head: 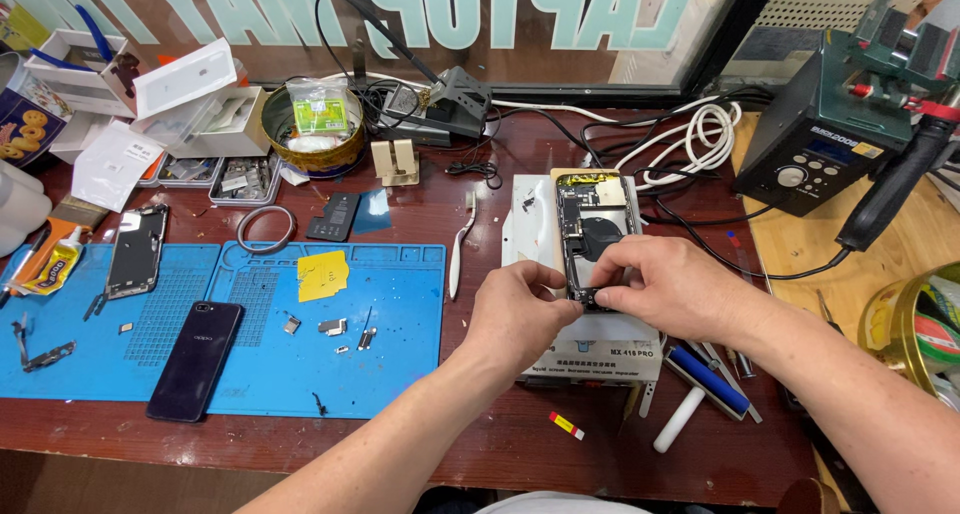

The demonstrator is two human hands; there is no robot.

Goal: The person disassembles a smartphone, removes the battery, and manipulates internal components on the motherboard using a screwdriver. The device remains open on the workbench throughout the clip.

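Head view: opened phone (590, 229) pinched at its near end between left hand (515, 314) and right hand (670, 284).

Matt blue rubbery mat (400, 374) on glossy reddish wooden table (500, 444).

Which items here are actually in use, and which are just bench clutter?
In use:
- opened phone, gripped at its lower end by left hand and right hand
- white heating plate under it

Lying about:
- dark phone on blue mat
- white toothbrush
- blue roller
- hot-air station
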